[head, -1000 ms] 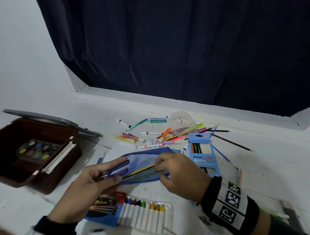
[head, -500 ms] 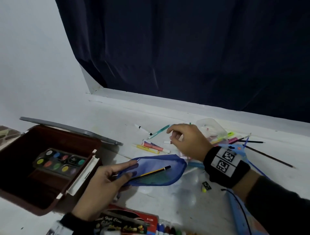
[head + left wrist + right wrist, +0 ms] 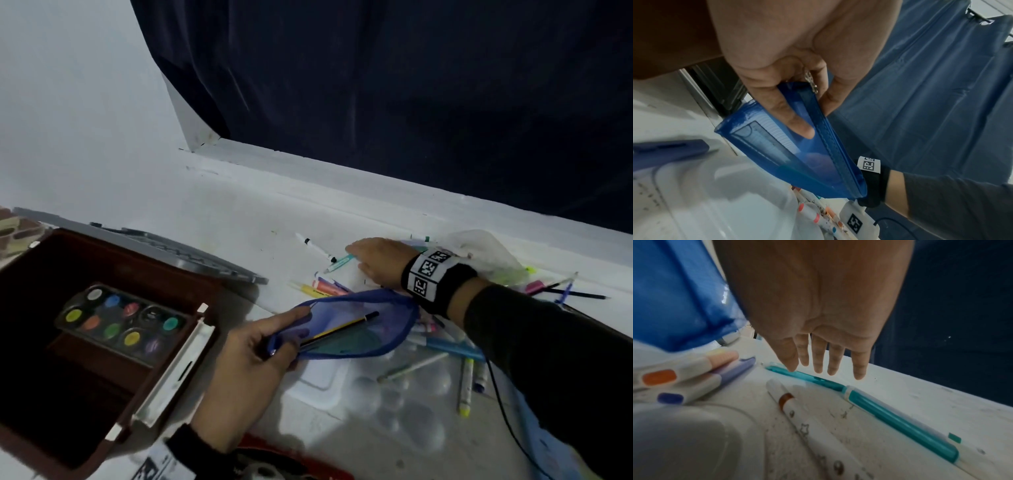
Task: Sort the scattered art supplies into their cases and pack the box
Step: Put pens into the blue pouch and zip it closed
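Holding the blue mesh pouch at its zipper end, our left hand has thumb and fingers pinched around the open mouth, so it hangs just above the tabletop. A yellow-and-black pencil is already inside, plus something teal we can't make out. Our right hand is stretched out flat over the marker pile, fingers straight and holding nothing, thumb tip right at the teal pen (touching or just above, hard to say). A white marker with a brown band lies beside that pen, and orange and purple markers sit near the pouch. Over on the left, the brown box is open with the watercolor palette inside.
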{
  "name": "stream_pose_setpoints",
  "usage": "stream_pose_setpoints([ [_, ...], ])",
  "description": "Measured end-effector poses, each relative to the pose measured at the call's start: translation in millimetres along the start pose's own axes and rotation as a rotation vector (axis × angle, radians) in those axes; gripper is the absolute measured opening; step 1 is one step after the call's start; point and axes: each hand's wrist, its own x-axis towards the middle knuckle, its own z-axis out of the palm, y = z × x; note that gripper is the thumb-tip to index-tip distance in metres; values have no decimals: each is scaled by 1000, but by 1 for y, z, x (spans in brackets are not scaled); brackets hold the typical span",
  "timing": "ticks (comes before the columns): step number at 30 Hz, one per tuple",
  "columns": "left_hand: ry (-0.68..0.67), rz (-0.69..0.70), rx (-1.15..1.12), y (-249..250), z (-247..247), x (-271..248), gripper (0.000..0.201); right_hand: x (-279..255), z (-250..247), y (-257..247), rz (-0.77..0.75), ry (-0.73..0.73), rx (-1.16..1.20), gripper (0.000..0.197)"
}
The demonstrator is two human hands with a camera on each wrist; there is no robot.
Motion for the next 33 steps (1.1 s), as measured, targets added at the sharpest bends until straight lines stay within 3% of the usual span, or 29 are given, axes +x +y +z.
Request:
stream_pose_setpoints([
  [4,10,-25,-41,-4,3,5,35,0,-5,-3,-19,49,-269,23],
  [10,10,-45,-41,-6,5,9,35,-10,-15,-12,24,57,-371,23],
  [14,-13,-55,-69,0,3,5,35,-26,-22,-18,34,199,-217,22],
  [19,-59,-51,-51,12,6,-2,36,-79,-47,-34,22,511,44,14],
  [23,-114,-65,-50,18,12,-11,38,-140,-55,-51,-77,692,413,13],
  [27,-192,-100,-74,21,20,-22,40,-193,-41,-69,-166,625,695,2],
  [33,-310,-181,-106,29,44,-45,48,-234,3,-60,-267,522,459,27],
])
